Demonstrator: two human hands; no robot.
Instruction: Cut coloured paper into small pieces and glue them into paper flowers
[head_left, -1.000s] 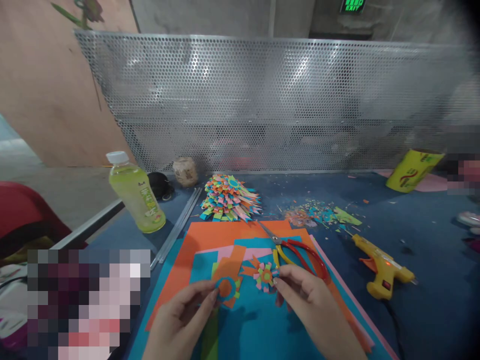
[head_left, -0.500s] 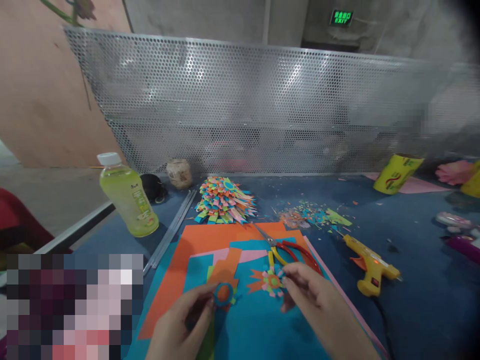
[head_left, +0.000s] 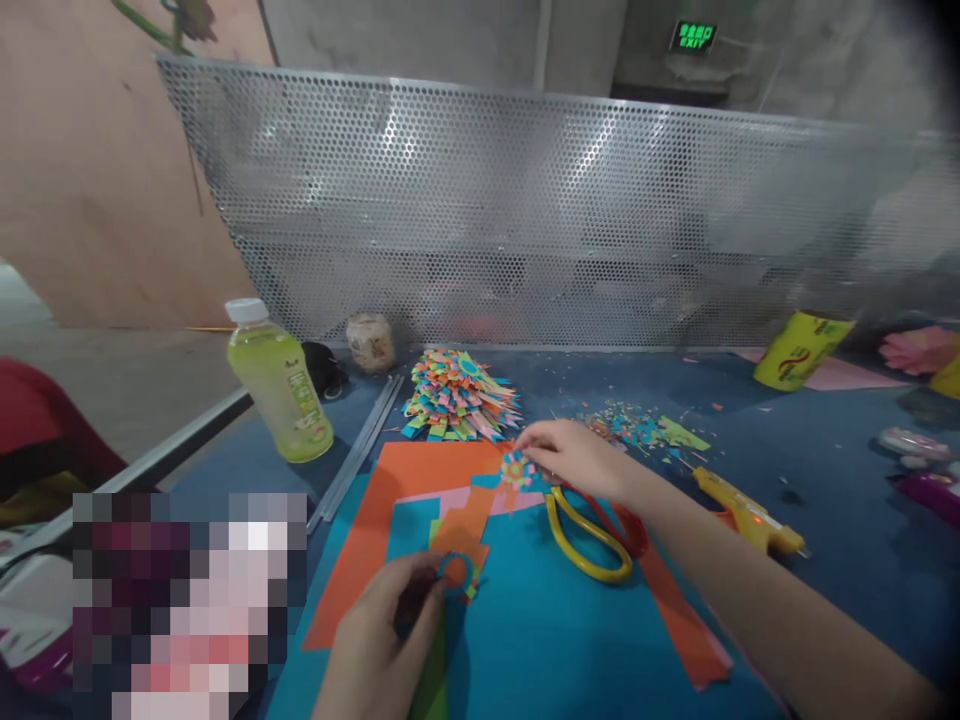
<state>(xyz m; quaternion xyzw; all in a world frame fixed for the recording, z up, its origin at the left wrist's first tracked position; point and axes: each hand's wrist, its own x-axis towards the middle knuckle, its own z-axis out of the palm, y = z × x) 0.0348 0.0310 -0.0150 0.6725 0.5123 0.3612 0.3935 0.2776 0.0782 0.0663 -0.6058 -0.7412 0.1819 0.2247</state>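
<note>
My left hand point(head_left: 386, 610) pinches a small paper flower point(head_left: 456, 573) with a blue rim and an orange centre, low over the blue paper sheet point(head_left: 547, 640). Farther forward, my right hand point(head_left: 577, 455) has its fingers closed on a multicoloured paper rosette point(head_left: 517, 472) with orange tails. That rosette is near a heaped pile of similar paper rosettes point(head_left: 457, 395). Scissors point(head_left: 589, 545) with yellow and red handles lie beneath my right forearm, their blades mostly hidden. Orange paper point(head_left: 420, 470) and smaller cut pieces lie between my hands.
A green drink bottle point(head_left: 281, 390) and clear glue sticks point(head_left: 356, 455) stand and lie at left. On the right are paper scraps point(head_left: 637, 425), a yellow glue gun point(head_left: 750, 510) and a yellow can point(head_left: 802, 350). A perforated metal panel point(head_left: 480, 210) closes off the back.
My right hand has moved forward, carrying the rosette toward the pile. The scissors have shifted, and an orange strip now shows at the right. My left hand still holds its flower.
</note>
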